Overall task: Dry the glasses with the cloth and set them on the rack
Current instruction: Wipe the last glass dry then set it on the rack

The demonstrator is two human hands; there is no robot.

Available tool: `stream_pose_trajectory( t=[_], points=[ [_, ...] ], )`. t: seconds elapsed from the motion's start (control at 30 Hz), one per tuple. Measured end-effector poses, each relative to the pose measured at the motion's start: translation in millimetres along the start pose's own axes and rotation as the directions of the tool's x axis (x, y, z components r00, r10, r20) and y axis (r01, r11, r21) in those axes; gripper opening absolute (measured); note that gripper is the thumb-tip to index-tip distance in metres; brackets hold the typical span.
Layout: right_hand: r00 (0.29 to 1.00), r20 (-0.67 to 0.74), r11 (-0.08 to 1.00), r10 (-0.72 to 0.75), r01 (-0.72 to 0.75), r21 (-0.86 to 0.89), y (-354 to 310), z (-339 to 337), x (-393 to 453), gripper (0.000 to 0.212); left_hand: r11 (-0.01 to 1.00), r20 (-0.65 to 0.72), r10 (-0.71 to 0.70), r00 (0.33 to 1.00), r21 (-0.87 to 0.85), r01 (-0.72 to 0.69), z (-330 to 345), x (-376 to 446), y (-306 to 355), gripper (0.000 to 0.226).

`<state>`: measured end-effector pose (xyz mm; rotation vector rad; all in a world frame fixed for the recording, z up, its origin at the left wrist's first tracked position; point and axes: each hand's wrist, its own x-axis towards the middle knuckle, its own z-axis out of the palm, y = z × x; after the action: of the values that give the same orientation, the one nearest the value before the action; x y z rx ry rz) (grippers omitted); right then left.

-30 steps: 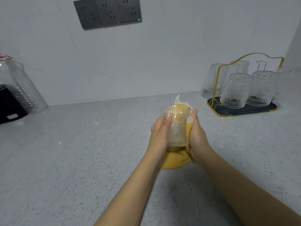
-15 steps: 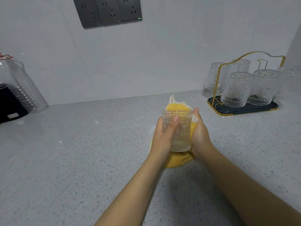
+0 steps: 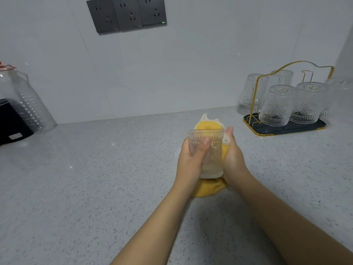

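Note:
My left hand [image 3: 191, 159] grips a clear embossed glass [image 3: 212, 157], upright above the counter, thumb across its front. My right hand [image 3: 234, 159] holds a yellow cloth [image 3: 208, 188] against the glass's right side and back; the cloth shows above the rim and hangs below the base. At the right stands a gold-wire rack [image 3: 282, 131] with a dark tray, carrying several upturned glasses [image 3: 277, 106]. One more upturned glass [image 3: 252, 92] stands just left of the rack, another [image 3: 340, 96] at its right.
A speckled grey counter [image 3: 95, 178] runs to a white tiled wall with dark sockets [image 3: 127, 14]. At far left stand a clear plastic jug [image 3: 28, 104] and a black appliance [image 3: 11, 121].
The cloth has shifted around the glass, its top edge rising behind the rim. My left thumb has slid across the front of the glass. Both hands stay in about the same place.

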<state>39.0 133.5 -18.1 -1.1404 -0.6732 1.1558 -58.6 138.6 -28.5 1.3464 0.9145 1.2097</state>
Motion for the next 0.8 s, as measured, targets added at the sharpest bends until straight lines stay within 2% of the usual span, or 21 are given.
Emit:
stream_pose_trajectory(
  t=[0.07, 0.13, 0.2, 0.3, 0.37, 0.43, 0.57, 0.7, 0.8],
  points=[
    [1.000, 0.008, 0.998, 0.009, -0.009, 0.059, -3.3, -3.6, 3.1, 0.063, 1.000, 0.038, 0.003, 0.999, -0.011, -0.003, 1.4, 1.5, 0.4, 0.048],
    [1.000, 0.000, 0.999, -0.001, 0.001, 0.044, -3.4, -0.5, 0.1, 0.058, 0.998, 0.041, 0.008, 0.999, 0.063, -0.011, -0.5, 5.0, 4.1, 0.059],
    [0.999, 0.009, 0.997, -0.049, 0.049, -0.055, -0.1, 3.4, -6.2, 0.055, 0.989, -0.029, 0.041, 0.999, 0.141, -0.037, -4.0, 8.6, 4.9, 0.066],
    [0.976, 0.055, 0.932, -0.213, 0.219, -0.287, 8.4, 7.4, -15.0, 0.055, 0.987, -0.088, 0.079, 0.993, 0.147, -0.065, -6.5, 10.1, 2.6, 0.056],
    [0.953, 0.106, 0.903, -0.285, 0.304, -0.304, 10.3, 9.2, -18.0, 0.057, 0.994, -0.081, 0.058, 0.995, 0.097, -0.050, -2.6, 2.6, 5.9, 0.053],
    [0.966, 0.079, 0.941, -0.247, 0.258, -0.221, 6.6, 8.8, -16.9, 0.056, 0.999, -0.057, 0.037, 0.998, 0.036, -0.035, -1.7, 0.4, 6.1, 0.058],
    [1.000, -0.018, 1.000, -0.009, 0.009, 0.015, -1.7, -1.2, -0.9, 0.053, 1.000, 0.025, 0.021, 0.999, 0.022, -0.022, 0.4, -0.5, 2.0, 0.054],
    [0.999, -0.034, 0.999, -0.017, 0.019, 0.050, -2.0, -0.3, -0.4, 0.052, 0.992, 0.030, 0.043, 0.999, 0.114, -0.046, 0.0, 7.6, 1.0, 0.058],
    [0.992, 0.006, 0.988, -0.126, 0.126, -0.095, 5.9, 4.4, -5.9, 0.058, 0.976, -0.047, 0.095, 0.994, 0.199, -0.084, -4.0, 11.8, -1.3, 0.059]
  ],
)
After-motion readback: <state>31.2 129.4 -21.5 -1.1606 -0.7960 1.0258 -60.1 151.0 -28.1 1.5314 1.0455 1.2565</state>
